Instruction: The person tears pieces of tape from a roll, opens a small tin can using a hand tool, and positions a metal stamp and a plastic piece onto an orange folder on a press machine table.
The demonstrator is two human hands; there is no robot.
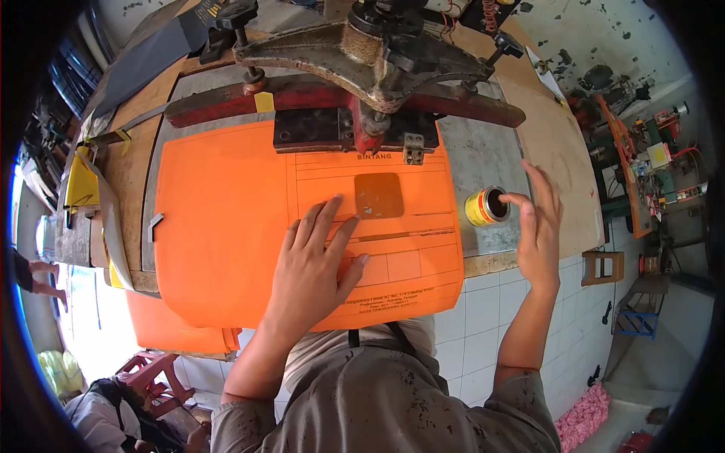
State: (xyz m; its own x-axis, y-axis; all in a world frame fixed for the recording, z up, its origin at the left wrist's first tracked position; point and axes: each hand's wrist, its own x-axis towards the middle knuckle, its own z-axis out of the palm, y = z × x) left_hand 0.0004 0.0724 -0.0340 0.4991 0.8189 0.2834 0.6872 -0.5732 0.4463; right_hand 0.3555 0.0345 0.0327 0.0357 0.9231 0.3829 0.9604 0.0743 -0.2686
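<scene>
Flat on a large orange printed folder (pixel 219 204) rests my left hand (pixel 317 257), its fingers spread and nothing in them. The fingertips lie just below a brown rounded square (pixel 380 195) on the folder; whether it is a patch or a cutout I cannot tell. My right hand (pixel 538 234) is over the metal table, fingers apart, with the tip of one finger at the mouth of a small yellow and red tin (pixel 477 208). The tin's inside looks dark. Beyond the folder, a press with a red beam (pixel 219 106) carries a black block (pixel 313 130) over the folder's far edge.
The grey metal bed (pixel 483 162) extends right of the folder. A yellow piece (pixel 83 181) and a grey strip lie at left. More orange sheets (pixel 181 325) sit lower left, near a red stool (pixel 155 377) and another person (pixel 113 419). Machinery (pixel 657 158) stands at right.
</scene>
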